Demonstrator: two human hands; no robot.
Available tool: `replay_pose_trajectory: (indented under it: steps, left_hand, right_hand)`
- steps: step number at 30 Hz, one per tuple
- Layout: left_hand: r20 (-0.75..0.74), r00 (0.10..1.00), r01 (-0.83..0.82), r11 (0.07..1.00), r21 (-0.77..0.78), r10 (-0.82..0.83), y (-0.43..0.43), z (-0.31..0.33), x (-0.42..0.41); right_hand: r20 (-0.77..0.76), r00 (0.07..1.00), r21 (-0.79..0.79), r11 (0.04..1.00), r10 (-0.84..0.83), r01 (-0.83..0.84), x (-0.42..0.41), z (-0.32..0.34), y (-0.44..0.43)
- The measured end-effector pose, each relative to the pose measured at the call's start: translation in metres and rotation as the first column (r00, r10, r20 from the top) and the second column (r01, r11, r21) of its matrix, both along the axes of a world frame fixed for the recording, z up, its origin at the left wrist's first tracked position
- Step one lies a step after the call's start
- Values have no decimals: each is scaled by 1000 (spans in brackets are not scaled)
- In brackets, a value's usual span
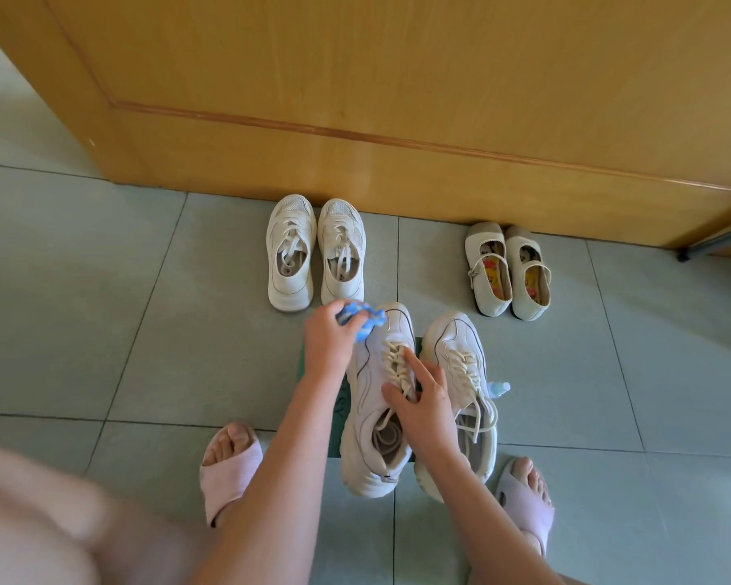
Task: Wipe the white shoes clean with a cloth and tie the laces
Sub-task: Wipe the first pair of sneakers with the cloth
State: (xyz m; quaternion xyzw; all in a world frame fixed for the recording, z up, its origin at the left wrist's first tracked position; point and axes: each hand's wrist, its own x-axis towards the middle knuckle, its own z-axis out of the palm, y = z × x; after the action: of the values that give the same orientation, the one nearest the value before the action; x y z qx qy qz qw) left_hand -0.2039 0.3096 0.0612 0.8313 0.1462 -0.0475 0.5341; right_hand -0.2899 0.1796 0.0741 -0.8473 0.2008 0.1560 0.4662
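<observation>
White leather sneaker [370, 415] sat over a green mat [335, 432], steadied by the right hand [425, 401]. Its fingers were spread flat across the loose laces [395, 363], pressing, not clasping. Just right of that hand stood the second sneaker [456, 352], laces untied and trailing, with a small bottle [499, 389] beyond it. Ahead of the spread fingers, the left hand [328, 331] pinched a bunched blue cloth [364, 320] at the toe.

Risks judged:
- A firm wipe could slide the unclamped shoe.
- Trailing laces could snag.
- The bottle could be tipped.

Farther off, lace-up shoes [315, 251] and strap shoes [507, 270] stood by a wooden door [397, 120].
</observation>
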Motion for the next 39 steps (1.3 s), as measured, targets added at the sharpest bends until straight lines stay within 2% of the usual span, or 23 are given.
replay_pose_trajectory:
  steps: [3, 6, 9, 12, 16, 22, 28, 33, 39]
  left_hand:
    - [79, 988, 131, 991, -5, -130, -21, 3, 34]
    - [66, 956, 281, 958, 49, -284, -38, -4, 54]
    - [16, 861, 499, 851, 162, -508, -47, -13, 62]
    - [-15, 813, 565, 782, 263, -582, -45, -15, 67]
    - [-13, 859, 502, 839, 210, -511, -34, -20, 69]
    - [0, 958, 285, 956, 75, -286, -19, -32, 49]
    - [44, 984, 176, 983, -55, -173, -13, -39, 25]
    - [1, 1000, 21, 990, -136, -21, -7, -48, -7]
    - [-57, 998, 3, 987, -162, -12, 2, -53, -41]
  right_hand:
    - [-5, 1000, 11, 1000, -11, 11, 0, 0, 0]
    - [-3, 1000, 10, 1000, -12, 12, 0, -1, 0]
    - [-3, 1000, 15, 1000, -12, 12, 0, -4, -1]
    - [1, 1000, 6, 1000, -1, 1, 0, -6, -1]
    - [10, 1000, -24, 1000, 1, -1, -1, -7, -1]
    - [23, 1000, -29, 1000, 9, -8, 0, -7, 0]
    - [28, 999, -27, 999, 27, -26, 0, -5, 0]
    - [30, 999, -37, 999, 36, -35, 2, -6, -2]
    - [43, 996, -115, 991, 77, -72, 1, -9, -1]
